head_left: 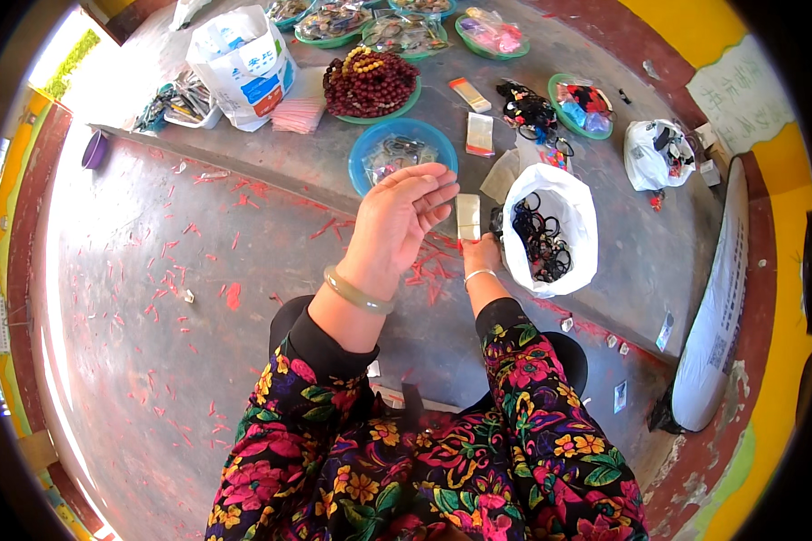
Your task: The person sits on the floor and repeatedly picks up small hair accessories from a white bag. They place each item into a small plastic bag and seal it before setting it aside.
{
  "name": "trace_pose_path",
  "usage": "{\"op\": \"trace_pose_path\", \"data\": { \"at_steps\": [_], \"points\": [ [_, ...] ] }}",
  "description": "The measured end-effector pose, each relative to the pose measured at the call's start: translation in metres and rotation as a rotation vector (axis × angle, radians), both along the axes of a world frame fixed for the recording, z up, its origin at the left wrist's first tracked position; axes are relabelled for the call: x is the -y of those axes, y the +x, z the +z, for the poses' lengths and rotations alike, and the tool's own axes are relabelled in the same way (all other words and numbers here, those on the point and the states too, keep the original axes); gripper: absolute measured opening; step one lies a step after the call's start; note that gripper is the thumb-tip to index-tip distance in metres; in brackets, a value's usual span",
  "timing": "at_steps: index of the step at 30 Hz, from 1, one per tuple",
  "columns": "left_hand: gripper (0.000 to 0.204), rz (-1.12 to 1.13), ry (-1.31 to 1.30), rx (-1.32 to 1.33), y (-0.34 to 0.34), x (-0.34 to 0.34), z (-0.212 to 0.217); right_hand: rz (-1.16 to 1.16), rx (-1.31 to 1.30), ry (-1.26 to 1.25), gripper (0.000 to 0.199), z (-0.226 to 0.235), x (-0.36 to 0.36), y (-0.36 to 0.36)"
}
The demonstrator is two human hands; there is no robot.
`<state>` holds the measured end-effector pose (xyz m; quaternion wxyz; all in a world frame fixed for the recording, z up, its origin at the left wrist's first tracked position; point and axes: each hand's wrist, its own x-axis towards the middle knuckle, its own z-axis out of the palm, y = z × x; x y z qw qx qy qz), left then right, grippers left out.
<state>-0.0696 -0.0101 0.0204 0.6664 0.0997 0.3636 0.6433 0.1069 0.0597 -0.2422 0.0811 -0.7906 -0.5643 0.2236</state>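
Grey concrete floor [153, 270] with a raised step, red paper scraps [429, 270] littered across it. Left hand [397, 221] was raised, fingers loosely spread and slightly curled, holding nothing. Right hand [480, 255] pinched a small clear packet [467, 217] upright, just beside the white bag of black hair ties [550, 230]. Blue bowl [401, 153] sat right behind the left hand, partly blocked by it. Further back: green plate of brown beads [370, 83], white printed bag [244, 63], more packets [479, 133] and green plates [582, 106] on the step.
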Motion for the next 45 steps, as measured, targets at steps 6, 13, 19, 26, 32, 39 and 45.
{"op": "trace_pose_path", "data": {
  "at_steps": [6, 13, 19, 26, 32, 39, 45],
  "points": [
    [0.018, -0.021, 0.015, 0.008, -0.009, 0.003, 0.001, -0.091, 0.028, 0.022, 0.053, -0.003, -0.004, -0.013],
    [0.017, -0.047, 0.051, 0.028, -0.006, 0.003, 0.001, -0.229, -0.476, 0.132, 0.03, -0.047, -0.009, 0.001],
    [0.017, -0.068, 0.061, 0.018, 0.0, 0.004, -0.005, -0.345, -1.225, -0.38, 0.009, 0.014, -0.004, 0.016],
    [0.019, 0.065, -0.019, -0.131, 0.023, -0.001, -0.016, -0.149, -1.366, -0.321, 0.014, 0.137, 0.012, 0.034],
    [0.021, -0.031, -0.026, -0.286, 0.031, -0.005, -0.03, -0.005, -1.419, -0.105, 0.016, 0.22, 0.049, 0.032],
    [0.012, -0.245, 0.073, -0.117, 0.039, -0.001, -0.02, 0.136, -1.409, -0.075, 0.019, 0.242, 0.052, 0.033],
    [0.013, -0.046, 0.095, -0.096, 0.037, -0.007, -0.017, 0.156, -1.278, -0.09, 0.017, 0.251, 0.05, 0.041]
  ]
}}
